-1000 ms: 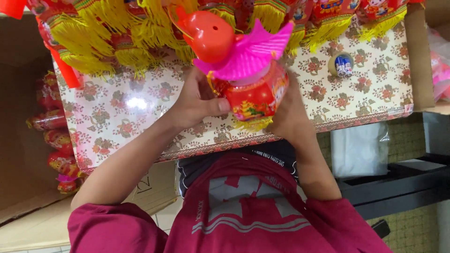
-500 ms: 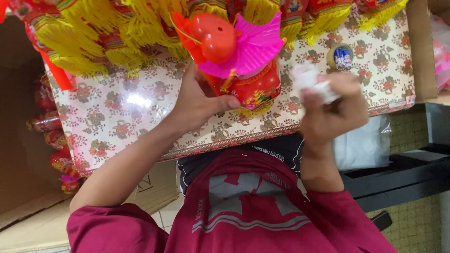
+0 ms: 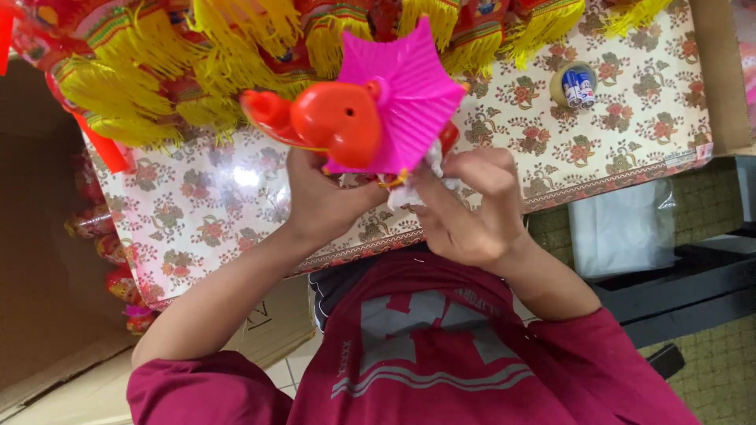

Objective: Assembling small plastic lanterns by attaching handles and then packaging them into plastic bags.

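Orange plastic forms the rounded head of a toy lantern held up in the middle of the frame, with a pleated magenta paper fan spreading from it toward the upper right. The left hand sits just below the toy, left of centre, its grip clenched around the lantern's underside, thumb pointing toward the middle of the frame. The right hand is just right of centre, touching the toy's lower edge; its fingers are curled tight on a crumpled white tissue pressed against the lantern beneath the fan. Both forearms run down to the lower part of the frame, into the sleeves of a maroon shirt with grey printing.

Behind the hands lies a surface covered with a glossy cream cloth printed with red-brown flowers. Along the top of the frame a row of red lanterns with yellow fringe rests on it. In the upper right a small round holder with two batteries stands on the cloth, well apart from the hands. A brown cardboard box fills the left edge, with more red packaged lanterns between it and the surface. At the right, below the surface edge, is a clear plastic bag.
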